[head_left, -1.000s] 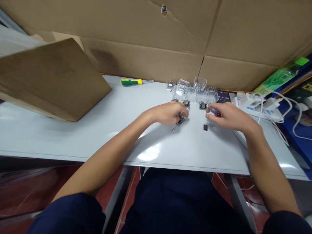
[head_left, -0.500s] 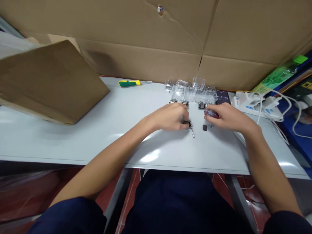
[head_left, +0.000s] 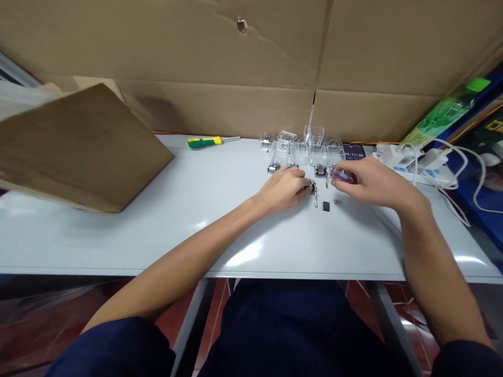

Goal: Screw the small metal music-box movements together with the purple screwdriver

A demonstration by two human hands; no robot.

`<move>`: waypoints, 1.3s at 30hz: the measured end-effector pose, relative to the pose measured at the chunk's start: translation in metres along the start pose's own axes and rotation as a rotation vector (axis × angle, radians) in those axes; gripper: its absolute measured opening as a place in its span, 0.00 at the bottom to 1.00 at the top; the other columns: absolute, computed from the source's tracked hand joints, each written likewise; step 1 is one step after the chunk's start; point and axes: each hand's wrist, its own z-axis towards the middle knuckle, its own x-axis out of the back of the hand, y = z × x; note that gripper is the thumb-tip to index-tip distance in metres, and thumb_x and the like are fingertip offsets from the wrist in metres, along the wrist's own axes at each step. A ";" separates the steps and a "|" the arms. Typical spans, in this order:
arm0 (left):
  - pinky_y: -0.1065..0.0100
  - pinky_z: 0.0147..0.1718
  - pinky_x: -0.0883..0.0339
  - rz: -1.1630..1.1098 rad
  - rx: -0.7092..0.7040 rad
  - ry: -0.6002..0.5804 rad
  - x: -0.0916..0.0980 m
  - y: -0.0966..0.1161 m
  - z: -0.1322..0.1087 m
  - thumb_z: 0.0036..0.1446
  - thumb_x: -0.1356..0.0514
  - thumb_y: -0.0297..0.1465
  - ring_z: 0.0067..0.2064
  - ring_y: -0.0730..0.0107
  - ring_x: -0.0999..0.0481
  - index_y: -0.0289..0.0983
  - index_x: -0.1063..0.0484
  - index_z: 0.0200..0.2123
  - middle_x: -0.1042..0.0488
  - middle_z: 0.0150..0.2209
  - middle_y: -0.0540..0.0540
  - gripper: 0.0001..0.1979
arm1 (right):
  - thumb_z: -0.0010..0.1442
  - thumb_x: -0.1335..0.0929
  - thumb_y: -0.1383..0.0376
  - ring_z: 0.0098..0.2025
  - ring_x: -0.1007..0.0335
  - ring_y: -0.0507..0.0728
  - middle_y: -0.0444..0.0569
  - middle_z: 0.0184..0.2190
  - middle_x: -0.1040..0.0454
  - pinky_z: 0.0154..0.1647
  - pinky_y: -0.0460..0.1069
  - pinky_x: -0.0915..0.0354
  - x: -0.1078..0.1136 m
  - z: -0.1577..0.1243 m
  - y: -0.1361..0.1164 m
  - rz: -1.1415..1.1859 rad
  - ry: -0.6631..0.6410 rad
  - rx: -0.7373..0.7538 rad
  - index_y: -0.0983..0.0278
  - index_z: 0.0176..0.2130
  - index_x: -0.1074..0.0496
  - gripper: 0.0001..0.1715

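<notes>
On the middle of the pale grey surface [head_left: 157, 230], the left hand [head_left: 282, 189] has its fingers [head_left: 302, 191] clamped on a small steel hinge [head_left: 312, 187], apparently pinned low to steady it. The right hand's [head_left: 373, 183] fingers [head_left: 348, 177] close on a slim purple-handled screwdriver [head_left: 341, 177]. A dark square block [head_left: 326, 206] and small steel washers [head_left: 337, 201] lie at 4 o'clock from the hinge, and clear plastic boxes [head_left: 310, 152] sit at 12 o'clock, seemingly kept within easy reach.

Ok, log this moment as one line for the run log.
left hand: metal hinge | right hand: purple-handled tool | nearby: clear plastic boxes
</notes>
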 end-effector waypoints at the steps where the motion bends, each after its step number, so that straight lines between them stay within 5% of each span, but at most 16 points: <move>1: 0.58 0.41 0.42 0.027 0.018 0.040 -0.003 -0.002 0.002 0.71 0.48 0.32 0.42 0.59 0.28 0.37 0.20 0.43 0.25 0.36 0.43 0.15 | 0.66 0.34 0.59 0.26 0.41 0.54 0.43 0.22 0.33 0.32 0.53 0.52 0.000 0.000 0.000 -0.001 0.000 0.003 0.60 0.29 0.36 0.14; 6: 0.58 0.41 0.43 0.129 0.052 0.182 -0.014 -0.008 0.006 0.72 0.48 0.32 0.43 0.58 0.28 0.36 0.22 0.44 0.25 0.37 0.42 0.14 | 0.65 0.34 0.59 0.25 0.41 0.53 0.42 0.21 0.34 0.31 0.52 0.52 0.000 -0.001 0.000 -0.020 0.014 0.022 0.60 0.29 0.36 0.14; 19: 0.55 0.44 0.40 0.215 0.017 0.137 -0.016 -0.005 0.002 0.72 0.47 0.35 0.48 0.53 0.30 0.37 0.24 0.52 0.27 0.45 0.40 0.14 | 0.65 0.34 0.60 0.25 0.41 0.53 0.42 0.21 0.34 0.31 0.52 0.52 -0.001 0.000 0.000 -0.035 0.008 0.023 0.60 0.28 0.38 0.15; 25: 0.51 0.54 0.42 0.225 -0.022 0.164 -0.018 -0.006 0.003 0.72 0.48 0.31 0.61 0.50 0.33 0.36 0.28 0.56 0.28 0.59 0.37 0.15 | 0.65 0.34 0.60 0.25 0.40 0.53 0.42 0.21 0.33 0.31 0.52 0.51 -0.003 0.002 0.002 -0.028 0.003 0.021 0.60 0.29 0.37 0.14; 39: 0.48 0.57 0.44 0.216 -0.028 0.142 -0.019 -0.008 0.005 0.73 0.50 0.31 0.63 0.51 0.31 0.35 0.29 0.55 0.24 0.57 0.37 0.15 | 0.66 0.35 0.59 0.26 0.38 0.54 0.44 0.23 0.31 0.31 0.51 0.49 -0.005 0.003 0.005 -0.051 0.030 -0.021 0.60 0.30 0.35 0.12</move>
